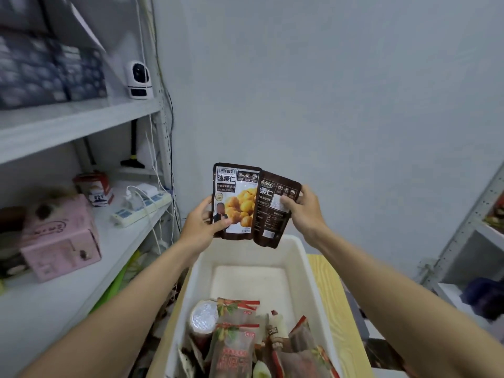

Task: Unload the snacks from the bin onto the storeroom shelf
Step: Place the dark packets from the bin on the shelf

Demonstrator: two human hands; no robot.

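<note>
My left hand (203, 222) grips a brown chestnut snack pouch (236, 197) by its lower left edge, front side facing me. My right hand (302, 208) pinches a second brown pouch (272, 222), its back side showing, partly tucked behind the first. Both pouches are held up above the far end of the white plastic bin (305, 268). Several snack packets (237, 339) and a foil-topped cup (204, 317) lie in the near half of the bin. The white storeroom shelf (114, 241) is to my left.
On the shelf stand a pink box (60, 241), a red and white carton (94, 188) and a power strip (141, 205) with cables. Dark boxes (49, 75) and a small white camera (139, 80) sit on the upper shelf. The bin rests on a wooden surface (338, 309). Another rack (469, 230) is at right.
</note>
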